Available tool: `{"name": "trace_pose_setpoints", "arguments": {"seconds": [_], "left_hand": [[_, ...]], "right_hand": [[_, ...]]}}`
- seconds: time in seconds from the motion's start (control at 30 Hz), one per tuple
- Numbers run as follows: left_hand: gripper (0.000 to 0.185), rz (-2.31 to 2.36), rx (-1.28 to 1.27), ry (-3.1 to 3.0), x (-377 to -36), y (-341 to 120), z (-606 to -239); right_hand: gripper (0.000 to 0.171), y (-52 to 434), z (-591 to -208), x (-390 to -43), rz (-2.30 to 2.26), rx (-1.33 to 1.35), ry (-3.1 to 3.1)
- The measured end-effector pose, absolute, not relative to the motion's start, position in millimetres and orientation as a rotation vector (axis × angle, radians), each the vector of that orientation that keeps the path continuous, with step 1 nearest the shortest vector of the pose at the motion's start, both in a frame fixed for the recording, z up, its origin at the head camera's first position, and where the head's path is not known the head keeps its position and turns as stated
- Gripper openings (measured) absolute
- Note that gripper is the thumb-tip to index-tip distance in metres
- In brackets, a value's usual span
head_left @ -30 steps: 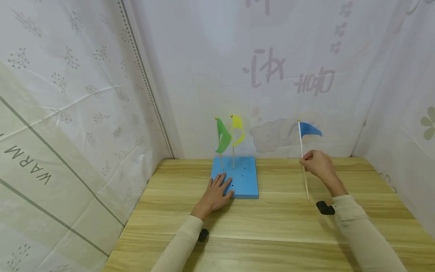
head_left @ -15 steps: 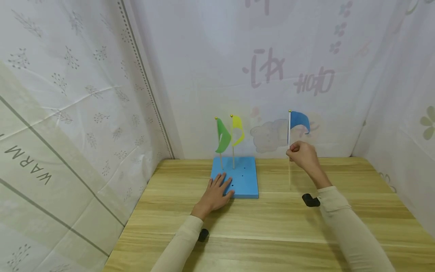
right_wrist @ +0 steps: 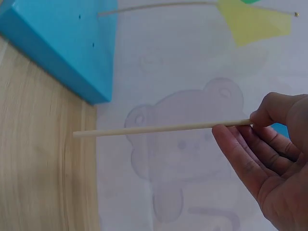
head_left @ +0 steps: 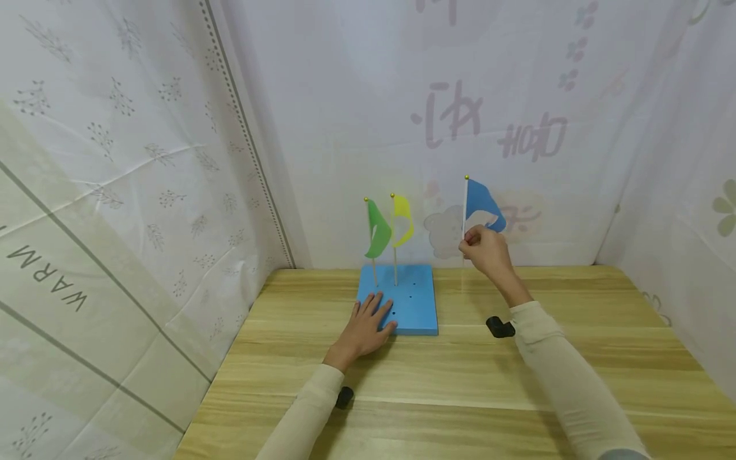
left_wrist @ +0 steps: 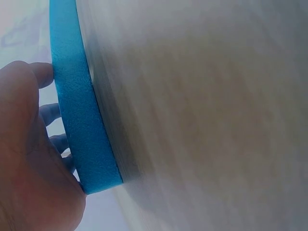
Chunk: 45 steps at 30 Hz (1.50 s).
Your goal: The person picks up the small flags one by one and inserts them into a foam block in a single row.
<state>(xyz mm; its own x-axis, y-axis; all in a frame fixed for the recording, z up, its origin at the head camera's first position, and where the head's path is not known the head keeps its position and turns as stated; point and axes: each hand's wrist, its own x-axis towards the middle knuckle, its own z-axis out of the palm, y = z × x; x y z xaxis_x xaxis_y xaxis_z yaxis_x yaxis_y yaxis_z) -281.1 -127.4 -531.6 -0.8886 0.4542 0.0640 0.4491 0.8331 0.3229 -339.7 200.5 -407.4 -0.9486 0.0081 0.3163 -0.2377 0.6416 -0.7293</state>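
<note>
White printed cloth [head_left: 144,160] hangs all around the wooden bench [head_left: 460,383], with grey letters and a faint bear drawn on it. At the back of the bench, near the middle, sits a flat blue foam square block [head_left: 411,300] with little holes in its top. Two small flags stand upright in holes along the block's back edge: a green paper flag on a thin stick [head_left: 376,230] on the left and a yellow paper flag on a thin stick [head_left: 400,220] just beside it. They stand close together, and their sticks are apart.

The left hand [head_left: 368,322] lies flat on the front left corner of the block, fingers spread and straight, pressing down on it.

The right hand [head_left: 485,250] is up in the air, to the right of the block and near the back edge of the bench. Its thumb and fingers pinch a blue paper flag on a thin pale stick [head_left: 480,204]. This flag is upright, with a tiny gold ball on top. Its stick hangs down past the hand, and its bottom end touches nothing [right_wrist: 159,128].
</note>
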Motion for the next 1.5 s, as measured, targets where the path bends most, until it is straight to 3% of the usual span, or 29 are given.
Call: {"name": "trace_pose_setpoints", "arguments": {"seconds": [0.67,1.5], "left_hand": [[0.063,0.514,0.726,2.998,-279,-126,-529],[0.064,0.531,0.722,2.994,-277,-126,-524]], "right_hand": [[0.017,128,-413,-357,1.208,0.342,-2.494],[0.019,108,-431,-368,1.2,0.393,-2.466]]}}
